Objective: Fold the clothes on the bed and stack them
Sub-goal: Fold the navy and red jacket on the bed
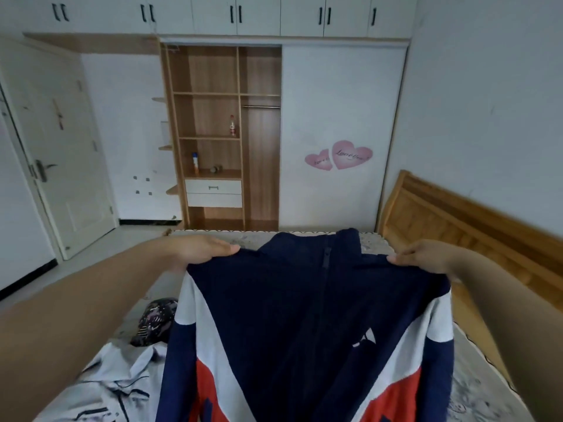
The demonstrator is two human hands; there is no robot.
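Observation:
A navy zip-up jacket (304, 318) with white and red panels hangs in the air in front of me, front side facing me, collar up. My left hand (201, 249) grips its left shoulder and my right hand (423, 257) grips its right shoulder. Below it lies the bed (475, 388) with a pale patterned cover. A light grey garment with dark piping (115, 382) lies crumpled at the lower left. A dark patterned garment (155, 321) lies bunched beyond it. The jacket hides the middle of the bed.
A wooden headboard (457, 220) runs along the right wall. An open wooden wardrobe (222, 135) with shelves, bottles and drawers stands beyond the bed, beside a white sliding door (341, 117) with pink heart stickers. A white room door (58, 147) is at the left.

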